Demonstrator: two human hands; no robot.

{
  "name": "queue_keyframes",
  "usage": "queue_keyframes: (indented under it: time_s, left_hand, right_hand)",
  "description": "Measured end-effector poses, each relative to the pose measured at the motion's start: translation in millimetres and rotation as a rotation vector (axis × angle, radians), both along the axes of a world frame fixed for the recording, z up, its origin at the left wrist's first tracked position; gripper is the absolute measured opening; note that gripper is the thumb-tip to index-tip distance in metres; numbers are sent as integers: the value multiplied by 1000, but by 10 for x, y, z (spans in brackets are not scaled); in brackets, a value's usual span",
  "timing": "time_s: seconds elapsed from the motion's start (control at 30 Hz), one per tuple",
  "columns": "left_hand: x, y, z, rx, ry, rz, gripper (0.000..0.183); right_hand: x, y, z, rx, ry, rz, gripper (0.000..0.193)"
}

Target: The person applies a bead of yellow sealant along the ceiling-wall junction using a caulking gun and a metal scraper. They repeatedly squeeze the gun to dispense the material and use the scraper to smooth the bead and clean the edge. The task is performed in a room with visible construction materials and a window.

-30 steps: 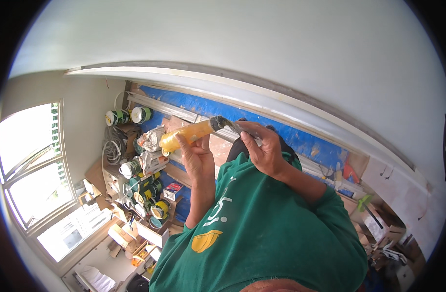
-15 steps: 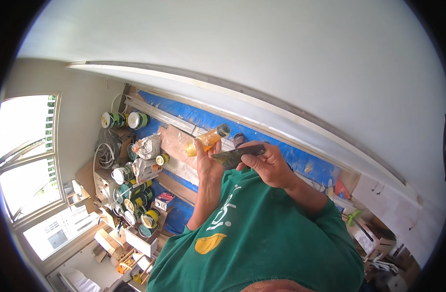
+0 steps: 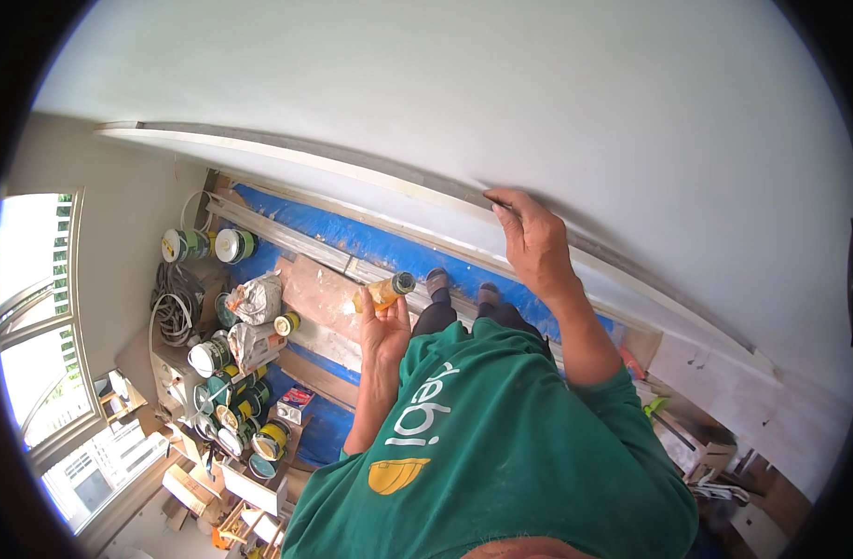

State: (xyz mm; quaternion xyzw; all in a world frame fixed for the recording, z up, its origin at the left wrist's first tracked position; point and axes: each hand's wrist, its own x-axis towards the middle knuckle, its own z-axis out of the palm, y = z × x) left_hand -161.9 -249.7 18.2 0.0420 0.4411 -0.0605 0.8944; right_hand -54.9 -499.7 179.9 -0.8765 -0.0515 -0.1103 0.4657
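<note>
Left hand (image 3: 385,335): fingers pinching amber tube (image 3: 380,295), midair | right hand (image 3: 536,244): fingers pinching mostly hidden dark blade (image 3: 496,203), ledge's (image 3: 370,166) wall-side edge | step: apparently blade-work | needs: steady angle

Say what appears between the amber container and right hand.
The head view shows feet, blue sheeting and a pale ledge between the container and right hand.

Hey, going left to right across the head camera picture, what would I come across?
Window, coiled grey hose, red-and-white box, left hand holding an amber bottle-like object, left foot, right hand, green leaf. The crowded buckets overlap, so I left them out.
</note>
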Motion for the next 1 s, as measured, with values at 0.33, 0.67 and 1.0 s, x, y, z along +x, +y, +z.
queue_keyframes:
  time_s: [0.33,0.67,1.0]
  left_hand:
    - [340,195,68,-23,29,-46,45]
    - [586,224,67,-66,4,-83,43]
    - [651,274,82,-127,6,-115,46]
  right_hand:
    - [73,141,-33,-35,64,-103,15]
    - [159,188,-155,-193,122,-37,15]
    - [103,329,-98,-7,-4,-222,14]
